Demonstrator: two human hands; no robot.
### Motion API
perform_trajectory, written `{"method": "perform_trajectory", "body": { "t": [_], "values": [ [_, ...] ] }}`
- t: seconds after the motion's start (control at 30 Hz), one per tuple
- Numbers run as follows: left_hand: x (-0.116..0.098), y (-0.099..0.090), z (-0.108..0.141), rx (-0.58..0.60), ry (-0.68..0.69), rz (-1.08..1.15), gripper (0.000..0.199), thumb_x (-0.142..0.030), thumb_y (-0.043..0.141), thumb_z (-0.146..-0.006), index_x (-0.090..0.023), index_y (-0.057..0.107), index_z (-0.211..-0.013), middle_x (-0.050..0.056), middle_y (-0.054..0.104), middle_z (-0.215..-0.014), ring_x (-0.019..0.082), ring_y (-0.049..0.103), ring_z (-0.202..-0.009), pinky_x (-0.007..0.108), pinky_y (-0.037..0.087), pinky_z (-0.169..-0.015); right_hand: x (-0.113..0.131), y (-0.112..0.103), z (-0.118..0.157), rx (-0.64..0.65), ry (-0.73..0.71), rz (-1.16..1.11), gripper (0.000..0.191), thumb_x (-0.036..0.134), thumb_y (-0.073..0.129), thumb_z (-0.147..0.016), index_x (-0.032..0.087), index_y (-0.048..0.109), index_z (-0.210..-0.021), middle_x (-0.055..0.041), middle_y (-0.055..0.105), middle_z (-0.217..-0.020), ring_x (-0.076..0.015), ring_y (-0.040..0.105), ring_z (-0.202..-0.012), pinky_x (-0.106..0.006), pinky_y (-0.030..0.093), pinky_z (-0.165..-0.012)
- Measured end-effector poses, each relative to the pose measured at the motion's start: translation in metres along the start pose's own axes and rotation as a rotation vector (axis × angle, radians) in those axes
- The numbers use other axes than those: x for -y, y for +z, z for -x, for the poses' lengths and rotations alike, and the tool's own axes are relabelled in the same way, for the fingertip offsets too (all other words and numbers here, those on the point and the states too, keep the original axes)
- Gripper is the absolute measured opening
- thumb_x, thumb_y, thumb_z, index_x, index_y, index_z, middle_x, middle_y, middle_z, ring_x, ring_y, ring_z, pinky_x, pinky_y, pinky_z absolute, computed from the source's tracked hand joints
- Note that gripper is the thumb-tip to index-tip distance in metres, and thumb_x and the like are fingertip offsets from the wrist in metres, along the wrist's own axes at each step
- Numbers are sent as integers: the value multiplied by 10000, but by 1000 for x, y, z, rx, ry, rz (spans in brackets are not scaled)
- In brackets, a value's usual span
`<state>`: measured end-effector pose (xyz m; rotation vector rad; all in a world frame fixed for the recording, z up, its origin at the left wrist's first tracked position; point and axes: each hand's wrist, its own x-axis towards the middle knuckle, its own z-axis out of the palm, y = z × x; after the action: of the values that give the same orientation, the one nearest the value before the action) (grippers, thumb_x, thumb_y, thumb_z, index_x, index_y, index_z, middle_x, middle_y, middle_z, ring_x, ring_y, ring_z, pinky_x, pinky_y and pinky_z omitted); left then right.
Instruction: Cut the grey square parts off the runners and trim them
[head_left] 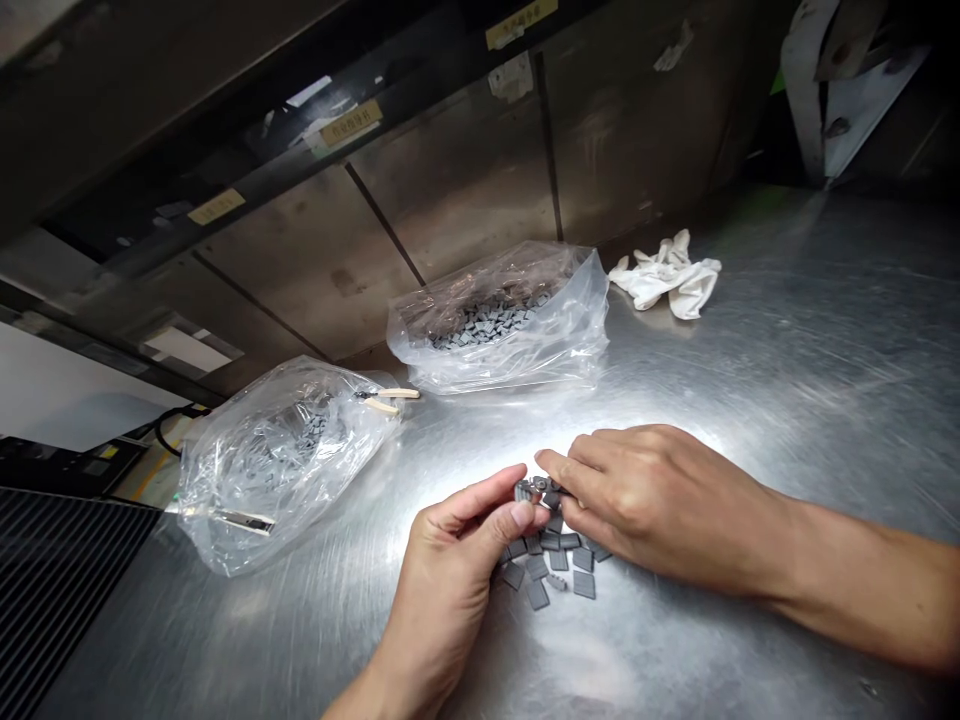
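Observation:
My left hand (pixel 465 560) pinches small grey plastic pieces (pixel 523 490) between thumb and fingertips. Close against it, my right hand (pixel 645 495) has its fingers closed around the same spot; what lies inside them is mostly hidden, though small dark bits show between the two hands. Below both hands, several flat grey rectangular pieces (pixel 583 585) lie loose on the metal table (pixel 300 630), some overlapping and some partly covered by my fingers.
Behind stand two clear plastic bags, one (pixel 585 340) with many grey pieces, the other (pixel 225 470) with fewer. Cream-handled pliers (pixel 397 394) rest at the left bag's edge, a utility knife (pixel 251 522) at its front. A white glove (pixel 675 280) lies back right.

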<state>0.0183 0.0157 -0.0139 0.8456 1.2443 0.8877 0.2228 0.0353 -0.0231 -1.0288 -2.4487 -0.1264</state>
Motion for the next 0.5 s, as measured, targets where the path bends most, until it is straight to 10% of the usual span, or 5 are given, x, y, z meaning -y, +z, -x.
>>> {"method": "perform_trajectory", "body": {
  "t": [0.5],
  "values": [
    [3,-3,-3,-21,71,-68,364,-289,873,-729,-212,796,-1077,53,816,-911,178,728,-857,336,509,-958,-4,0,-2,25,15,-181,132,210,552,-918,181,682,-919,-14,620,-764,-193,536,-674,-343,348,-637]
  ]
}}
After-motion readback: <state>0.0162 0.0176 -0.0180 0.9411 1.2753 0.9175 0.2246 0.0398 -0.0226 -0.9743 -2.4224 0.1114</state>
